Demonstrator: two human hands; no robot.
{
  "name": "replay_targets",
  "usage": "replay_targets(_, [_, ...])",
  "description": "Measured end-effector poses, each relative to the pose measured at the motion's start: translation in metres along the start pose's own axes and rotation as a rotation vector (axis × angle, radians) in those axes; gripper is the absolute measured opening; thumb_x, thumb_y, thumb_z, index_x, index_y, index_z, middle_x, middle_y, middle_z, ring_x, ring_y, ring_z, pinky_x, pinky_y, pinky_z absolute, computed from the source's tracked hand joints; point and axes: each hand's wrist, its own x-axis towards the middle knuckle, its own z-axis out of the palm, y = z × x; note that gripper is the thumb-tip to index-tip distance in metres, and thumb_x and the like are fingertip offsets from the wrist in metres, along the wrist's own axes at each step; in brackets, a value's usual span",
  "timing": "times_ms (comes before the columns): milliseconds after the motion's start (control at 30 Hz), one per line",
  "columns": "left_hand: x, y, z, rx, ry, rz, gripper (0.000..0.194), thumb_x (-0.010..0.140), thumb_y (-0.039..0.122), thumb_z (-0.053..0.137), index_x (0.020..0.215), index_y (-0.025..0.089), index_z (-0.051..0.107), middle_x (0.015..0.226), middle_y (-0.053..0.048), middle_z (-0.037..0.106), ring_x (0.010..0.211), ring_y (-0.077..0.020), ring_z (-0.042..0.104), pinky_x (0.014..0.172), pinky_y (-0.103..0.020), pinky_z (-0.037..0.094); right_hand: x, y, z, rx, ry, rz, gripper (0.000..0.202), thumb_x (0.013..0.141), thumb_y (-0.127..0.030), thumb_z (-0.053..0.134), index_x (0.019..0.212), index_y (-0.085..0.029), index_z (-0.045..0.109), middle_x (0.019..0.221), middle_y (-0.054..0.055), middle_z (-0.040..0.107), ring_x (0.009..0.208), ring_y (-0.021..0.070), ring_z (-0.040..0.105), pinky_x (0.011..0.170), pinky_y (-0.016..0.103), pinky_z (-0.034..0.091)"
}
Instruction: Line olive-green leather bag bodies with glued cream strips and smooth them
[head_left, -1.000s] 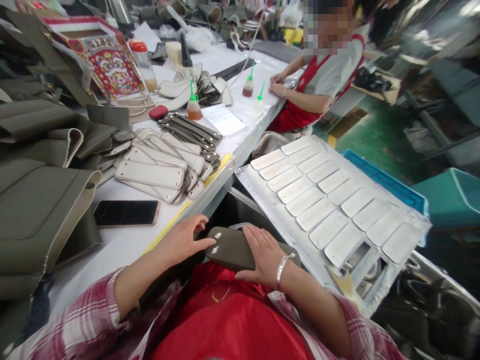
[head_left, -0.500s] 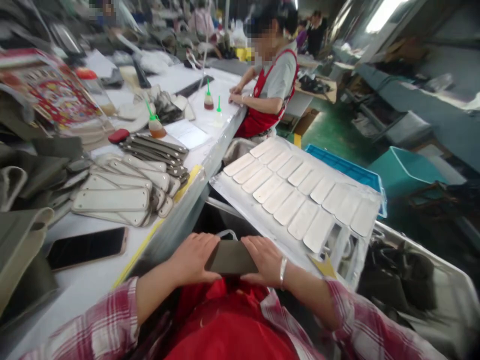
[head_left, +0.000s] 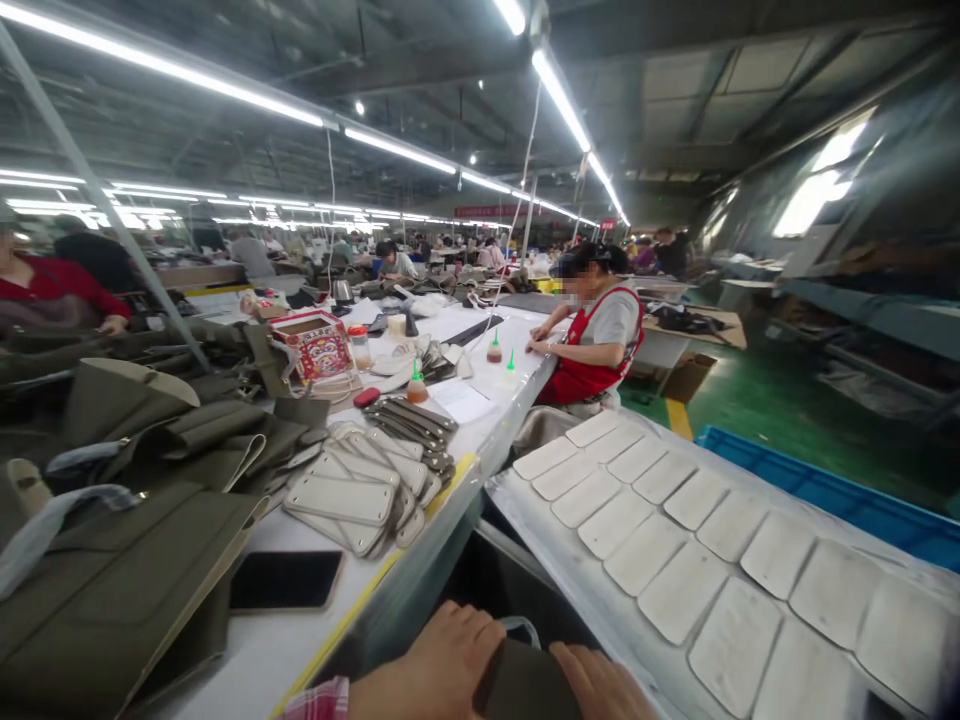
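At the bottom edge of the head view, a dark olive leather-like piece [head_left: 527, 684] spans the space between my hands, and its lower part is out of frame. My left hand [head_left: 439, 662] is closed on its left end, fingers over the top. At the opposite end, my right hand [head_left: 600, 682] grips it the same way. Behind the piece a clear plastic loop [head_left: 521, 629] shows in the dark gap. Rows of pale rounded panels [head_left: 679, 590] lie on a white-covered board [head_left: 536, 520] to the right of my hands.
On the table [head_left: 255, 670] at left are a phone [head_left: 285, 580], stacked pale panels [head_left: 345, 497], dark strips [head_left: 412, 422], olive bag pieces [head_left: 127, 570] and green-tipped bottles [head_left: 417, 385]. A co-worker [head_left: 600, 340] sits at the table's far side. A blue crate [head_left: 825, 490] stands beyond the board.
The view has tilted up, so the hall and ceiling lights show and my hands sit lower in frame. Both hands still hold the olive piece.
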Motion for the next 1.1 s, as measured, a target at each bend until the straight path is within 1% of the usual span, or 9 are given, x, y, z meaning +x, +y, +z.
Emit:
replay_targets(67, [-0.004, 0.004, 0.0, -0.029, 0.042, -0.016, 0.083, 0.055, 0.07, 0.061, 0.119, 0.02, 0.042, 0.113, -0.007, 0.053, 0.1, -0.0266, 0.048, 0.092, -0.041, 0.032, 0.002, -0.011, -0.021, 0.07, -0.111, 0.103, 0.075, 0.065, -0.068, 0.053, 0.12, -0.017, 0.046, 0.103, 0.012, 0.058, 0.088, 0.0276, 0.054, 0.074, 0.038, 0.04])
replay_targets(100, [-0.005, 0.005, 0.001, -0.035, 0.051, -0.02, 0.085, 0.053, 0.07, 0.062, 0.118, 0.02, 0.043, 0.112, -0.007, 0.053, 0.1, -0.0266, 0.048, 0.091, -0.041, 0.032, 0.005, -0.016, -0.032, 0.113, -0.191, 0.154, 0.074, 0.066, -0.069, 0.051, 0.119, -0.017, 0.047, 0.102, 0.011, 0.057, 0.087, 0.0268, 0.054, 0.074, 0.039, 0.039])
replay_targets(167, [-0.004, 0.004, 0.003, -0.032, 0.064, -0.022, 0.082, 0.054, 0.067, 0.063, 0.117, 0.018, 0.044, 0.112, -0.008, 0.053, 0.101, -0.0268, 0.048, 0.09, -0.04, 0.032, 0.013, -0.022, -0.048, 0.18, -0.323, 0.213, 0.076, 0.066, -0.073, 0.048, 0.118, -0.018, 0.048, 0.101, 0.01, 0.056, 0.089, 0.0262, 0.052, 0.076, 0.038, 0.038])
replay_targets(267, [0.001, -0.003, 0.007, -0.029, 0.073, 0.002, 0.078, 0.058, 0.064, 0.063, 0.116, 0.017, 0.043, 0.114, -0.01, 0.053, 0.103, -0.0267, 0.047, 0.091, -0.04, 0.031, 0.026, -0.022, -0.056, 0.216, -0.402, 0.271, 0.079, 0.064, -0.078, 0.044, 0.116, -0.018, 0.049, 0.101, 0.009, 0.056, 0.091, 0.0269, 0.05, 0.078, 0.04, 0.036])
replay_targets(500, [0.008, -0.011, 0.008, -0.023, 0.094, 0.053, 0.085, 0.055, 0.074, 0.058, 0.114, 0.014, 0.046, 0.112, -0.011, 0.055, 0.101, -0.0271, 0.049, 0.089, -0.04, 0.034, 0.031, -0.016, -0.048, 0.256, -0.408, 0.327, 0.071, 0.069, -0.077, 0.038, 0.109, -0.02, 0.05, 0.096, 0.007, 0.056, 0.088, 0.0245, 0.05, 0.075, 0.037, 0.034])
replay_targets(567, [0.008, -0.011, 0.01, -0.034, 0.117, 0.066, 0.075, 0.067, 0.071, 0.051, 0.115, 0.014, 0.046, 0.112, -0.011, 0.056, 0.102, -0.0255, 0.05, 0.088, -0.039, 0.034, 0.03, -0.015, -0.046, 0.25, -0.406, 0.333, 0.064, 0.073, -0.074, 0.036, 0.107, -0.021, 0.051, 0.094, 0.006, 0.057, 0.087, 0.0235, 0.05, 0.074, 0.036, 0.033])
replay_targets(633, [0.01, -0.01, 0.012, -0.032, 0.153, 0.047, 0.052, 0.082, 0.057, 0.044, 0.114, 0.016, 0.047, 0.111, -0.009, 0.057, 0.102, -0.023, 0.051, 0.088, -0.037, 0.035, 0.031, -0.014, -0.044, 0.233, -0.414, 0.345, 0.058, 0.077, -0.07, 0.035, 0.106, -0.022, 0.051, 0.093, 0.005, 0.058, 0.086, 0.0227, 0.051, 0.072, 0.035, 0.032])
replay_targets(733, [0.013, -0.008, 0.014, -0.032, 0.17, -0.008, 0.032, 0.088, 0.04, 0.041, 0.11, 0.019, 0.051, 0.108, -0.006, 0.059, 0.099, -0.0209, 0.052, 0.084, -0.036, 0.036, 0.033, -0.013, -0.043, 0.211, -0.433, 0.372, 0.052, 0.081, -0.066, 0.033, 0.104, -0.024, 0.052, 0.092, 0.004, 0.059, 0.085, 0.0219, 0.051, 0.071, 0.033, 0.032])
replay_targets(1100, [0.012, -0.002, 0.012, -0.076, 0.126, -0.114, 0.028, 0.09, 0.041, 0.04, 0.102, 0.024, 0.058, 0.103, 0.0, 0.063, 0.093, -0.0171, 0.055, 0.077, -0.032, 0.04, 0.038, -0.022, -0.047, 0.156, -0.478, 0.426, 0.048, 0.087, -0.06, 0.024, 0.09, -0.023, 0.056, 0.089, 0.004, 0.062, 0.085, 0.0231, 0.055, 0.07, 0.034, 0.036])
